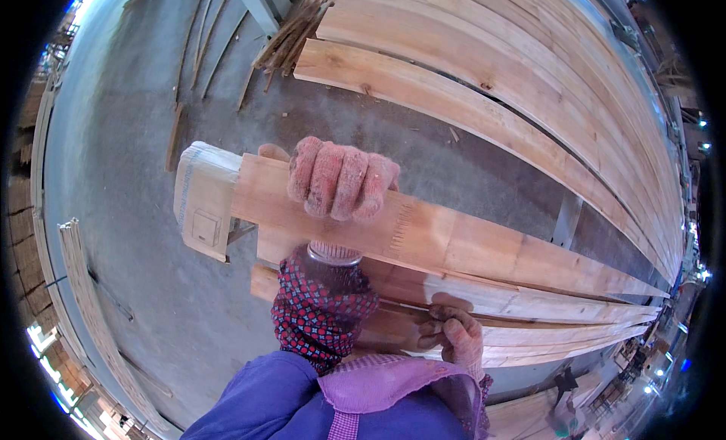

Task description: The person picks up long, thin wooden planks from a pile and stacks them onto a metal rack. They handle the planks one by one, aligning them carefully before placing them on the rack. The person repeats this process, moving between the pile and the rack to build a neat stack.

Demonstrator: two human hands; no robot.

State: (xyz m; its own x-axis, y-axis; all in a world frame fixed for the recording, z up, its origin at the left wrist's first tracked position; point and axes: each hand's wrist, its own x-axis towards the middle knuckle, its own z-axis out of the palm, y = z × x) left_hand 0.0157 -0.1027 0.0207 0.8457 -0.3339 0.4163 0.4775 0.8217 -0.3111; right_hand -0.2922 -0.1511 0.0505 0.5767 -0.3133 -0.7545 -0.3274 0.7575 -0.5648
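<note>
A long wooden board [431, 228] stretches from the middle left toward the far right. My left hand [340, 179], in a worn pinkish knit glove, is closed on it near its left end; the wrist passes beneath and the fingers curl over the far edge onto the upper face. My right hand [461, 338], also gloved, is beside the lower boards [529, 342], its fingers drawn together. Whether it grips a board edge or something small is not clear. A pale, box-like piece with blue print [204, 198] lies against the held board's left end.
A broad layer of long planks [484, 77] fills the upper right on a raised support [567, 221]. Thin wood strips [295, 32] are heaped at the top, with more loose strips on the grey floor [151, 236]. A strip bundle [98, 311] lies far left.
</note>
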